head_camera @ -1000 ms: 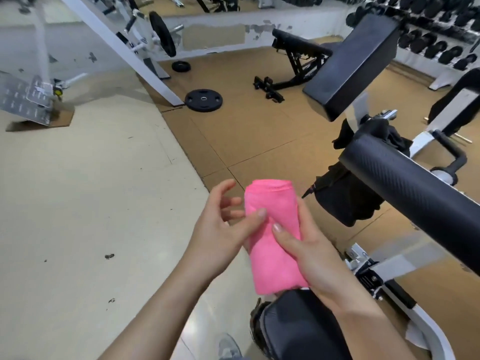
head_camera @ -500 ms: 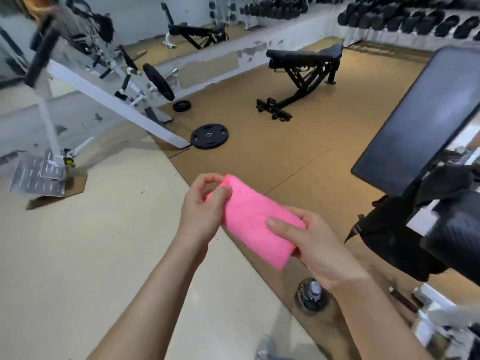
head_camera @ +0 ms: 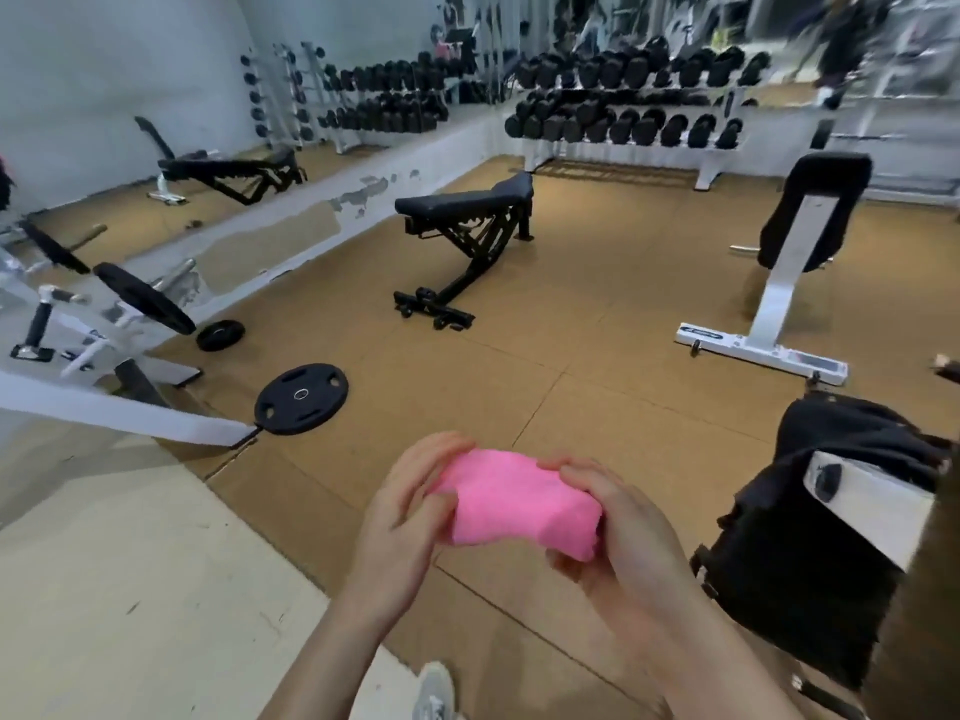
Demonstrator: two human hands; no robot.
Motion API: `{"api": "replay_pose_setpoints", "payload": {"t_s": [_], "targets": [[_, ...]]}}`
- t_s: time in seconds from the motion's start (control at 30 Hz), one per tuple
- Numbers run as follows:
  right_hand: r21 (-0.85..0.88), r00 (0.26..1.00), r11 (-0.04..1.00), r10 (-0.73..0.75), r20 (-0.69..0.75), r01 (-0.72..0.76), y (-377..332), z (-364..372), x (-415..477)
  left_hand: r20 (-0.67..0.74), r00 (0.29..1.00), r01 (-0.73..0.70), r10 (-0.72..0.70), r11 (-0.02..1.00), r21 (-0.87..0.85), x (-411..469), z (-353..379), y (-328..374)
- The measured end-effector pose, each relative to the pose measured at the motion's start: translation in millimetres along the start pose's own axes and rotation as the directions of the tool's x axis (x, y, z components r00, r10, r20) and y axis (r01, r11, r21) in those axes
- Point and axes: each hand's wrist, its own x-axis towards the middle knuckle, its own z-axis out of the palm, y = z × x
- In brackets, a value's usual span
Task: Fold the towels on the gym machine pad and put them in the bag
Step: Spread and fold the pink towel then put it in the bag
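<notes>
Your left hand (head_camera: 410,517) and right hand (head_camera: 618,527) both grip the folded pink towel (head_camera: 514,504), fingers curled round its two ends. You hold it in the air above the brown floor (head_camera: 597,356), just left of the black bag (head_camera: 800,543).

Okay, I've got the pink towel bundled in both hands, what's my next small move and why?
Probably swing it right toward the black bag. The pink towel already looks folded compact, held by the left hand and right hand, and the bag sits just to their right.
</notes>
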Motion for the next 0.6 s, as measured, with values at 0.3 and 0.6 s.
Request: {"api": "replay_pose_setpoints", "payload": {"t_s": [0.3, 0.6], "targets": [[0.115, 0.991, 0.985, -0.131, 0.039, 0.125, -94, 43, 147, 0.296, 0.955, 0.047, -0.020, 0.995, -0.085, 232, -5, -37], [-0.413, 0.752, 0.896, -0.385, -0.535, 0.164, -128, -30, 203, 0.841, 0.537, 0.501, -0.058, 0.824, -0.263, 335, 166, -28]]}}
